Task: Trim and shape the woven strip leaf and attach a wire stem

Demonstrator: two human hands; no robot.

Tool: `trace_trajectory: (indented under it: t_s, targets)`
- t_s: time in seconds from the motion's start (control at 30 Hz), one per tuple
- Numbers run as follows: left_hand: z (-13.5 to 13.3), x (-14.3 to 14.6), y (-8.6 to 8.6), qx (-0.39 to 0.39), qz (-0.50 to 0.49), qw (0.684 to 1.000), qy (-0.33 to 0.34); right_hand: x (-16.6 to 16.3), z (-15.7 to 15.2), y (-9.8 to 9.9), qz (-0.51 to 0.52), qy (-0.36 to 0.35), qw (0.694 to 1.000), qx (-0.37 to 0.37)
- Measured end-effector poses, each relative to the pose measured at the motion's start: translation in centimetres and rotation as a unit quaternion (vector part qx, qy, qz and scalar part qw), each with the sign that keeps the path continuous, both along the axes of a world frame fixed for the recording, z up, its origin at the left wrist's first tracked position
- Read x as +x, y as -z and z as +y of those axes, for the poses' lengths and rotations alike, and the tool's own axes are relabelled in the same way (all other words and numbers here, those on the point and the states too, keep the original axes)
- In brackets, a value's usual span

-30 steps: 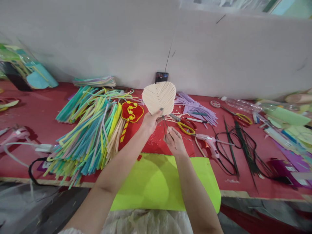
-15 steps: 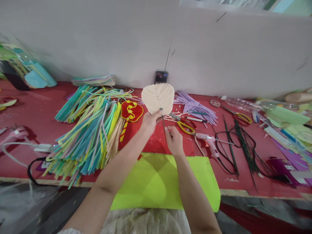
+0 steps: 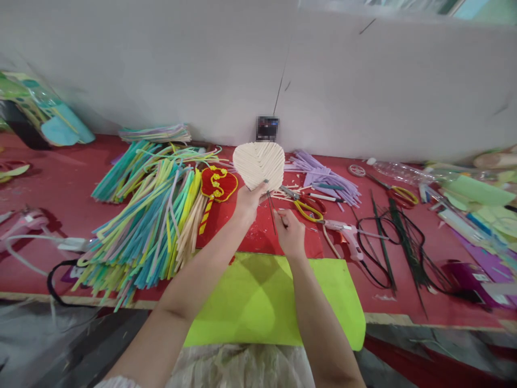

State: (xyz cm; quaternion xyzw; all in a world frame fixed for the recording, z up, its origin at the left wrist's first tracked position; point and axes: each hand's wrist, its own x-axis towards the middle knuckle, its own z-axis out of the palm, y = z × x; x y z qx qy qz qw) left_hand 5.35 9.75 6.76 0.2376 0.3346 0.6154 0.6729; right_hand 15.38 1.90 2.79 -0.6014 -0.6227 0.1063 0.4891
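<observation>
A cream, heart-shaped fan piece (image 3: 258, 166) of slanted pipe-cleaner rows is held up over the table's middle. My left hand (image 3: 251, 200) grips its lower edge, thumb across the front. Dark thin wire stems (image 3: 271, 213) hang from its base, spread slightly apart. Beside them my right hand (image 3: 291, 230) is closed, fingertips against a stem; what lies inside its curled fingers is hidden. To the left lies a finished-looking red fan (image 3: 226, 186) with yellow trim and a striped handle.
Bundles of coloured pipe cleaners (image 3: 141, 221) lie left, purple ones (image 3: 323, 175) behind right. Yellow-handled pliers (image 3: 309, 211), a pink glue gun (image 3: 348, 237) with black cord, scissors (image 3: 404, 196) and dark wires (image 3: 407, 242) lie right. A lime-green sheet (image 3: 258, 302) covers the front edge.
The cream fan piece has shifted slightly left and tilted. My right hand has moved a little to the right, and the wire stems now stand farther apart.
</observation>
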Motion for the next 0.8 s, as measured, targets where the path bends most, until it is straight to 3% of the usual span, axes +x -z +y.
trace_trajectory:
  t_s: [0.1,0.23,0.37,0.47,0.57,0.8]
  targets:
    - [0.16,-0.17,-0.03,-0.005,-0.007,1.000,0.021,-0.33,0.17,-0.02,0.190,-0.056,0.977,-0.079]
    - [0.32,-0.40,-0.17,-0.008,-0.019,0.999,0.038,-0.44,0.61,0.29,0.367,-0.118,0.915,-0.122]
    - [0.37,-0.47,-0.23,-0.003,-0.020,0.999,0.050,-0.35,0.74,0.19,0.480,-0.193,0.846,-0.131]
    - [0.34,-0.40,-0.25,-0.009,-0.022,0.998,0.056,-0.10,0.59,-0.12,0.504,-0.228,0.816,-0.168]
    - [0.22,-0.31,-0.40,-0.021,-0.031,0.998,0.056,0.17,0.49,-0.29,0.479,-0.245,0.821,-0.191]
    - [0.13,-0.49,-0.84,-0.079,-0.053,0.994,0.045,0.25,0.61,-0.38,0.384,-0.190,0.883,-0.190]
